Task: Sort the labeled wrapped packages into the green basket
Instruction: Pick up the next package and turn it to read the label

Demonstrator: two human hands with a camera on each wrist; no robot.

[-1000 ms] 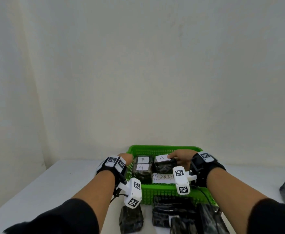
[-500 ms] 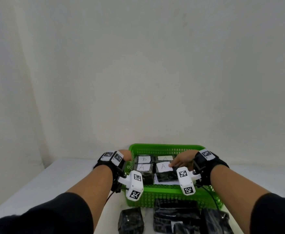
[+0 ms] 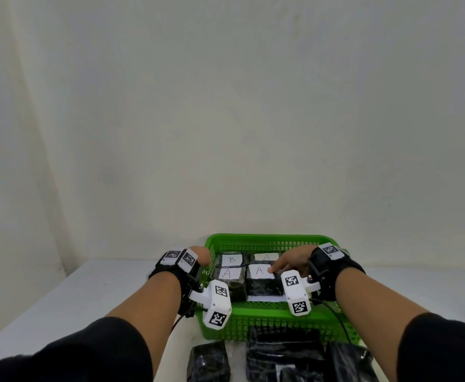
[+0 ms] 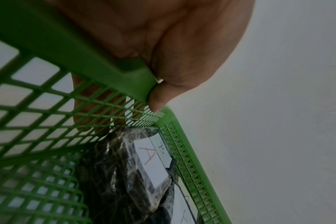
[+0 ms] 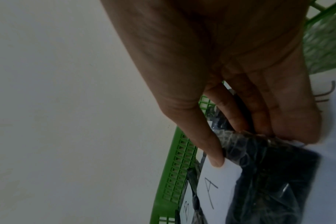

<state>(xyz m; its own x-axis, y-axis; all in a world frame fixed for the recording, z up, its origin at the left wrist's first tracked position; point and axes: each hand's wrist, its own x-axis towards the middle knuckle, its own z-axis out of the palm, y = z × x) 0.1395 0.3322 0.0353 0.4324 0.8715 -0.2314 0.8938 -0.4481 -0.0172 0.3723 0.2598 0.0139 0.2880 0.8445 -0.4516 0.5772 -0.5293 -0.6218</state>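
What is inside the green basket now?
Four wrapped packages sit inside the green basket: one labelled B and three labelled A. The right hand holds the near-right one. A white paper lies under them, its writing mostly covered.

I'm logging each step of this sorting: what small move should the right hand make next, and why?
Probably let go and lift away: the right hand pinches the A package, which already sits in the green basket beside another A package.
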